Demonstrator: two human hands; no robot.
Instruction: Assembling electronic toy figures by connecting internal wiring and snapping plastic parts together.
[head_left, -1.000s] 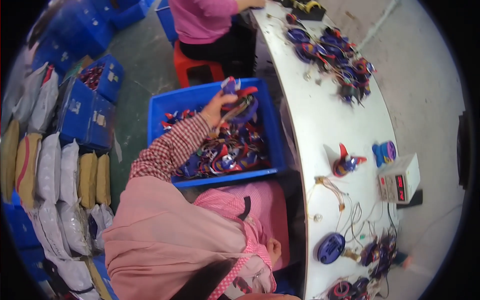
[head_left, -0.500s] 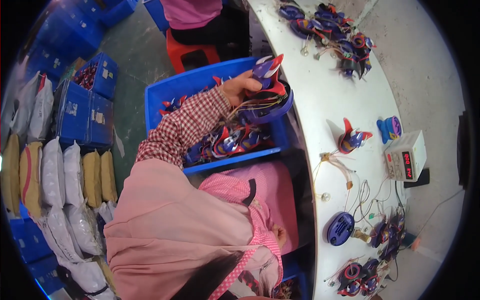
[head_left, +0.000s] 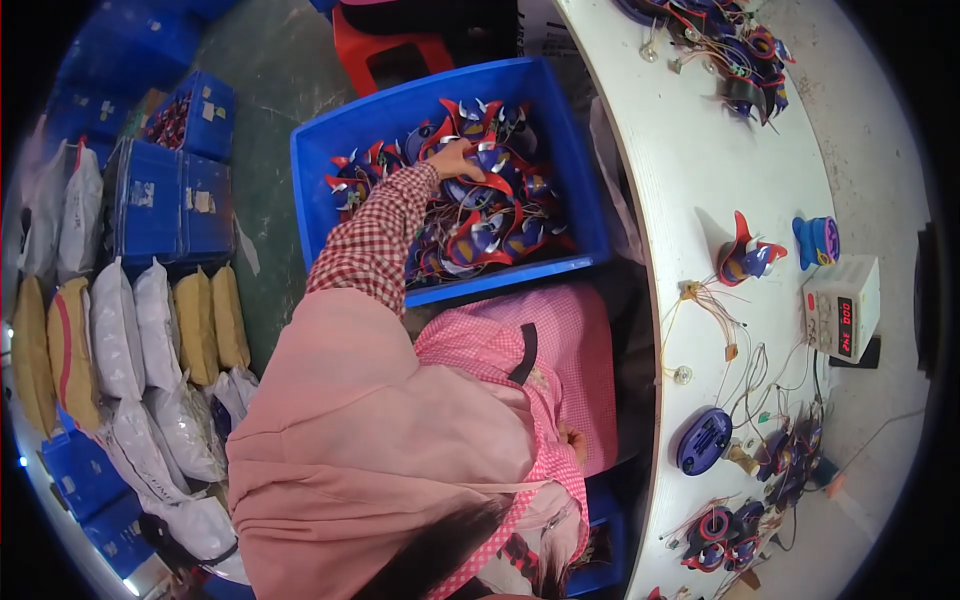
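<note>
My left hand (head_left: 455, 160), in a red-and-white checked sleeve, reaches into a blue bin (head_left: 455, 293). Its fingers are closed on a purple and red toy part (head_left: 492, 162) with white horn-like points, resting among several similar parts with loose wires. The fingertips are partly hidden by the toy. Down by my lap, my right hand (head_left: 573, 440) shows only in small part beside the pink checked cloth; how its fingers are held is hidden.
A white table (head_left: 690, 250) runs along the right. On it stand another toy part (head_left: 745, 255), a power supply with a red display (head_left: 843, 310), a purple oval base (head_left: 704, 441), loose wires and piled toy parts (head_left: 715, 535). Packed bags (head_left: 118, 335) and blue crates (head_left: 150, 205) line the left.
My left hand has lowered the toy part from beside the table edge into the blue bin, moving leftward. The view has shifted slightly; my right hand stays by my lap.
</note>
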